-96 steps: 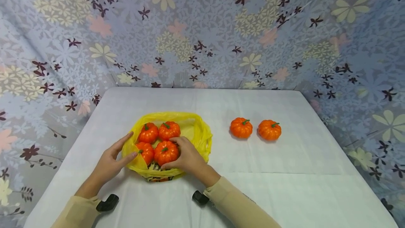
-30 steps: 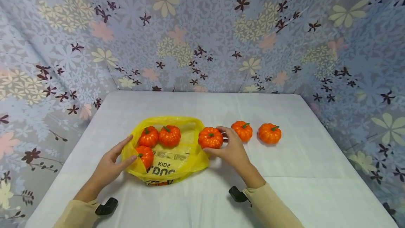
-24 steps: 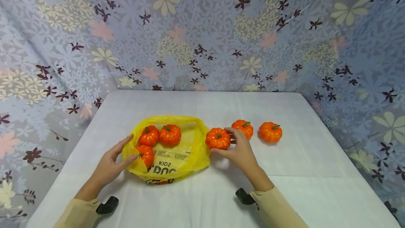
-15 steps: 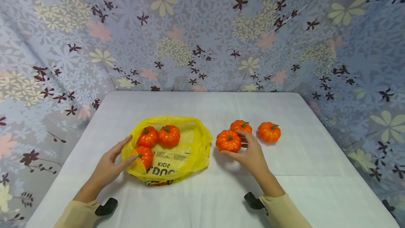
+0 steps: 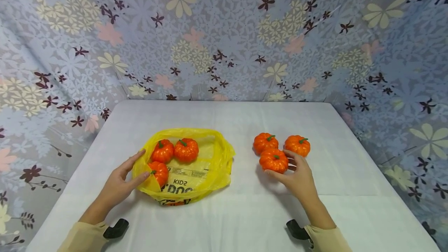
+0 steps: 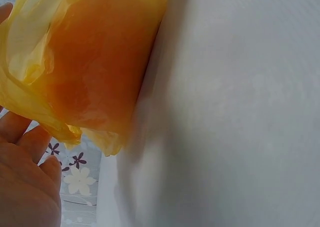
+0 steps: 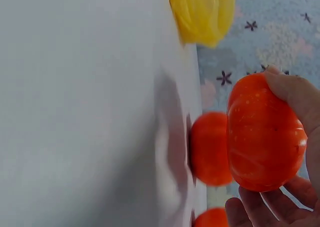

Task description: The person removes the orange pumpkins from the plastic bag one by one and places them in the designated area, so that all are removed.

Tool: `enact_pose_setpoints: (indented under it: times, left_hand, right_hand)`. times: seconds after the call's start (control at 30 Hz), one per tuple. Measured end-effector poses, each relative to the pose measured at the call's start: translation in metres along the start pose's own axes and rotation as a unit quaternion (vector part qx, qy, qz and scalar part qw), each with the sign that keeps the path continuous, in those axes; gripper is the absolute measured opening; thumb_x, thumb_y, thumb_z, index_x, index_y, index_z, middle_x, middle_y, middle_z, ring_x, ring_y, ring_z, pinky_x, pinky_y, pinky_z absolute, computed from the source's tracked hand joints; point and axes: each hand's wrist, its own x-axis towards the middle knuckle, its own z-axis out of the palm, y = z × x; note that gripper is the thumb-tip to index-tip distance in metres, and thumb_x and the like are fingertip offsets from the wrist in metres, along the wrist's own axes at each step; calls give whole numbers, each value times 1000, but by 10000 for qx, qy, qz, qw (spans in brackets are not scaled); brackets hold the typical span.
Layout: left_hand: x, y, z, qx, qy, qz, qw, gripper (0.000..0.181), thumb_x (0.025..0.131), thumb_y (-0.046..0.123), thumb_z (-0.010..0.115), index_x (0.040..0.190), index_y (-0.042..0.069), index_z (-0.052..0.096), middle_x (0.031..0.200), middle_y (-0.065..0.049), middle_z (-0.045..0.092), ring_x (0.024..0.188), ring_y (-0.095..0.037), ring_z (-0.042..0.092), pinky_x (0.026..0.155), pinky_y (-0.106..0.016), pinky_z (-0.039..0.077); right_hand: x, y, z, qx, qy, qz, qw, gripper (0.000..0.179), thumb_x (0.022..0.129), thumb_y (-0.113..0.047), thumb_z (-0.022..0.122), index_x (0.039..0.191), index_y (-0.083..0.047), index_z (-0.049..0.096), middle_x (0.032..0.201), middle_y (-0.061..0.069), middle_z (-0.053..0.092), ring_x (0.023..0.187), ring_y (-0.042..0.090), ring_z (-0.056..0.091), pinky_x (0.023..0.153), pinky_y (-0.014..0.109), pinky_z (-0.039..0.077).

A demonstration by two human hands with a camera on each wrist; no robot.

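Observation:
My right hand (image 5: pixel 299 176) grips a small orange toy pumpkin (image 5: pixel 274 161) with a green stem, thumb on one side and fingers on the other. In the right wrist view this pumpkin (image 7: pixel 265 132) is raised off the white table. Two more toy pumpkins, a left one (image 5: pixel 265 143) and a right one (image 5: pixel 297 145), stand just behind it. My left hand (image 5: pixel 120 184) holds the left edge of a yellow plastic bag (image 5: pixel 220 174), which lies spread wide at its mouth. Inside sit three pumpkins, one (image 5: pixel 162 151) at the back left, one (image 5: pixel 186 150) beside it and one (image 5: pixel 159 174) nearer me.
A white-covered table (image 5: pixel 224 224) lies under everything. Behind and beside it hangs a flower-patterned cloth (image 5: pixel 224 34). Black wrist-camera pieces, a left one (image 5: pixel 116 228) and a right one (image 5: pixel 296 230), stick out by the sleeves.
My right hand has lifted a pumpkin out of the bag and carried it right, to in front of the two on the table. My left hand stays at the bag's edge.

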Motion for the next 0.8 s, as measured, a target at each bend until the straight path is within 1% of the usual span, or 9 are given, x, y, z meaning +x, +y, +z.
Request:
enact_pose_setpoints:
  times: [0.1, 0.27, 0.37, 0.53, 0.67, 0.8]
  left_hand:
    - [0, 0, 0, -4, 6, 34, 10000, 72, 96, 27, 70, 157, 11, 36, 161, -15, 30, 148, -44, 21, 110, -74, 20]
    - [0, 2, 0, 4, 7, 1, 10000, 72, 96, 26, 71, 157, 12, 36, 161, -16, 30, 148, -44, 21, 110, -73, 20]
    - [-1, 2, 0, -13, 25, -17, 10000, 72, 96, 25, 71, 157, 12, 36, 161, -16, 30, 148, -44, 21, 110, -73, 20]
    - [-3, -1, 1, -65, 80, 112, 9999, 70, 95, 22, 71, 156, 12, 38, 160, -16, 33, 147, -43, 23, 109, -74, 21]
    - [-3, -2, 2, -62, 94, 176, 9998, 70, 95, 21, 71, 156, 11, 38, 160, -15, 34, 147, -43, 24, 109, -74, 21]
    - [-3, -1, 2, -49, 98, 196, 9997, 70, 95, 20, 71, 156, 11, 38, 160, -15, 34, 147, -43, 24, 109, -74, 20]
  right_hand:
    - [-2, 6, -10, -60, 37, 196, 9998, 88, 73, -32, 93, 141, 2, 48, 135, 20, 51, 119, 37, 53, 99, 52, 49]
    - [-9, 15, -25, -245, 74, 573, 9980, 94, 74, -37, 91, 144, 3, 44, 138, 23, 48, 122, 39, 50, 101, 54, 47]
    - [-11, 22, -33, -320, 144, 650, 9973, 96, 74, -40, 91, 145, 4, 43, 138, 24, 48, 122, 40, 50, 101, 54, 47]
    - [-15, 31, -44, -540, 277, 860, 9944, 99, 74, -44, 90, 147, 4, 42, 139, 25, 47, 124, 42, 48, 102, 57, 46]
    - [-16, 38, -51, -686, 269, 1090, 9913, 102, 74, -48, 89, 148, 4, 41, 141, 27, 45, 125, 44, 47, 103, 59, 45]
    - [-16, 43, -58, -723, 205, 1117, 9909, 103, 75, -48, 87, 148, 7, 39, 141, 30, 44, 125, 47, 47, 102, 61, 44]
